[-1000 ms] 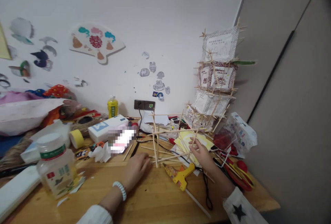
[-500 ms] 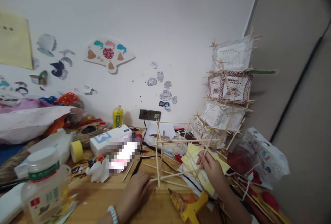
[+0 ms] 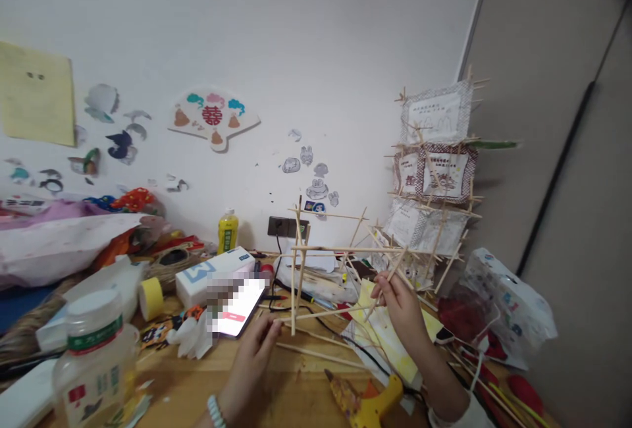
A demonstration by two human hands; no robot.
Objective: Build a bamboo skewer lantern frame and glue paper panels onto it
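A box-like frame of thin wooden sticks (image 3: 345, 249) is held up above the table by both hands. My left hand (image 3: 259, 342), wearing a pale beaded bracelet (image 3: 215, 411), is closed with thumb and fingertips at the end of a lower stick on the frame's left side. My right hand (image 3: 397, 299) pinches a slanted stick at the right side, its fingers wrapped round it. In front of the frame, a yellow hot glue gun (image 3: 368, 401) lies on the table, its nozzle toward the left. Loose sticks (image 3: 320, 355) lie under the frame.
At left stand a clear jar (image 3: 96, 362), yellow tape (image 3: 151, 298), a tissue pack (image 3: 214, 275) and a phone (image 3: 243, 309). A tall stick tower with paper panels (image 3: 437, 171) rises at the back right. Plastic bags (image 3: 513, 303) lie at right; a black cable (image 3: 340, 334) crosses the table.
The stick frame has risen off the table and tilted. My left hand moved up with it, its fingers now closed at the lower stick's end. My right hand keeps its pinch.
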